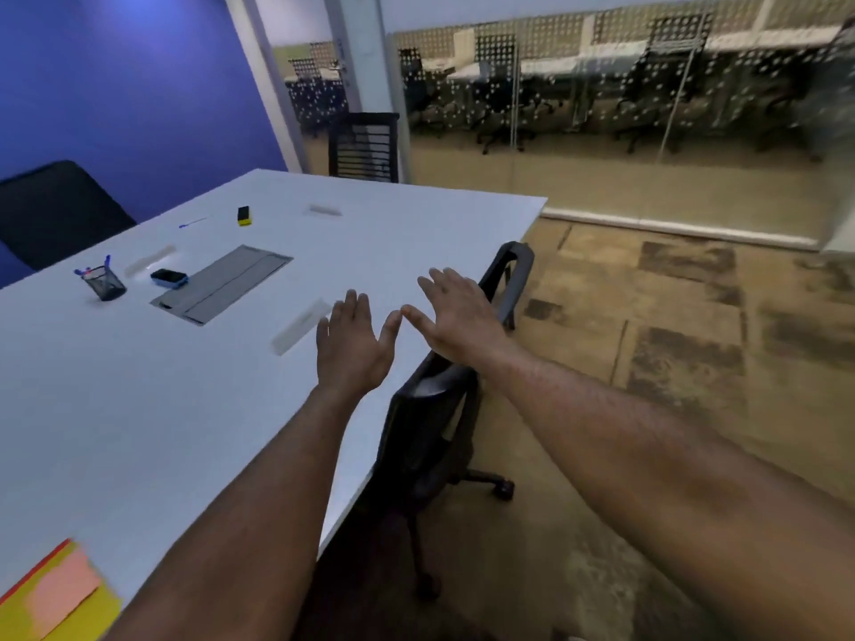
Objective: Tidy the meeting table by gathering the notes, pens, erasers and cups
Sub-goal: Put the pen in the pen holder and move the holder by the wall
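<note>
Head view, nearest corner: yellow and pink notes (60, 594) lie on the white counter (139, 409)
Hands: left hand (354, 349) and right hand (455, 316) both spread flat, empty, thumbs almost touching, over the counter's right edge
Below the hands: black chair (430, 432) pushed in
Middle: grey cable hatch (222, 284); blue phone (169, 278) just beside it; mesh cup (104, 283) with blue pens
Far end: yellow-and-black eraser (244, 216); loose blue pen (194, 221) near it
</note>
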Motion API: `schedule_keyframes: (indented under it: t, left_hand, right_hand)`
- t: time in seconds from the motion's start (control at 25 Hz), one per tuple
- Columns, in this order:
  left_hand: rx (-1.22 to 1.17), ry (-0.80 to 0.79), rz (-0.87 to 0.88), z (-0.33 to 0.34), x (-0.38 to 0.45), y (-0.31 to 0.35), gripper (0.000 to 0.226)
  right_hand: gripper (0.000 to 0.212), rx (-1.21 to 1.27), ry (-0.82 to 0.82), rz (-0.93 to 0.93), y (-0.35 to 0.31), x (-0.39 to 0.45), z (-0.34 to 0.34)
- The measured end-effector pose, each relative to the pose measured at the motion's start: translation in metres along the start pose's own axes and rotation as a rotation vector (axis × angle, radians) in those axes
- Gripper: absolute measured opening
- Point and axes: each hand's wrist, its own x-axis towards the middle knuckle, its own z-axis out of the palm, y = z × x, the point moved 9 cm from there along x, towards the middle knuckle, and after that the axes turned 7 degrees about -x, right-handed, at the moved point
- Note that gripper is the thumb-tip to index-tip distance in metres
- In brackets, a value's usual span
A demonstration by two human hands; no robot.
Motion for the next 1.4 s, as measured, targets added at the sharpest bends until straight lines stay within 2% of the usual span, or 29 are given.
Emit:
schedule_keyframes:
  t: [0.12, 0.16, 0.32, 0.36, 0.44, 0.52, 0.8, 0.92, 0.96, 1.12, 1.4]
  left_hand:
    - [-0.034, -0.016, 0.139, 0.036, 0.044, 0.125, 0.074]
    - [-0.04, 0.03, 0.146, 0.032, 0.051, 0.13, 0.073]
    - [-0.093, -0.018, 0.266, 0.092, 0.09, 0.279, 0.072]
    - [-0.091, -0.011, 0.273, 0.099, 0.089, 0.285, 0.073]
    - [-0.118, -0.112, 0.311, 0.139, 0.102, 0.347, 0.075]
    - [-0.127, -0.135, 0.344, 0.17, 0.122, 0.395, 0.077]
    - [-0.092, -0.245, 0.408, 0.27, 0.197, 0.473, 0.078]
    - [-0.106, -0.281, 0.421, 0.328, 0.274, 0.511, 0.079]
    - [-0.091, -0.285, 0.423, 0.334, 0.277, 0.511, 0.079]
    - [-0.059, -0.348, 0.471, 0.385, 0.378, 0.562, 0.078]
    - [-0.029, -0.382, 0.492, 0.444, 0.495, 0.607, 0.078]
  right_hand:
    - [0.074, -0.026, 0.068, 0.13, 0.129, -0.012, -0.044]
    - [0.074, -0.028, 0.05, 0.143, 0.138, -0.011, -0.047]
    - [0.072, -0.097, 0.055, 0.268, 0.293, -0.035, -0.08]
    - [0.072, -0.103, 0.038, 0.291, 0.303, -0.039, -0.078]
    - [0.073, -0.132, 0.025, 0.355, 0.372, -0.05, -0.087]
    - [0.074, -0.126, 0.027, 0.417, 0.43, -0.049, -0.09]
    - [0.073, -0.153, 0.0, 0.536, 0.562, -0.031, -0.056]
    - [0.074, -0.148, -0.011, 0.604, 0.641, 0.021, -0.04]
    - [0.074, -0.168, -0.008, 0.603, 0.647, 0.021, -0.04]
    - [0.072, -0.151, -0.006, 0.679, 0.735, 0.096, -0.037]
    - [0.073, -0.128, -0.024, 0.699, 0.836, 0.187, -0.007]
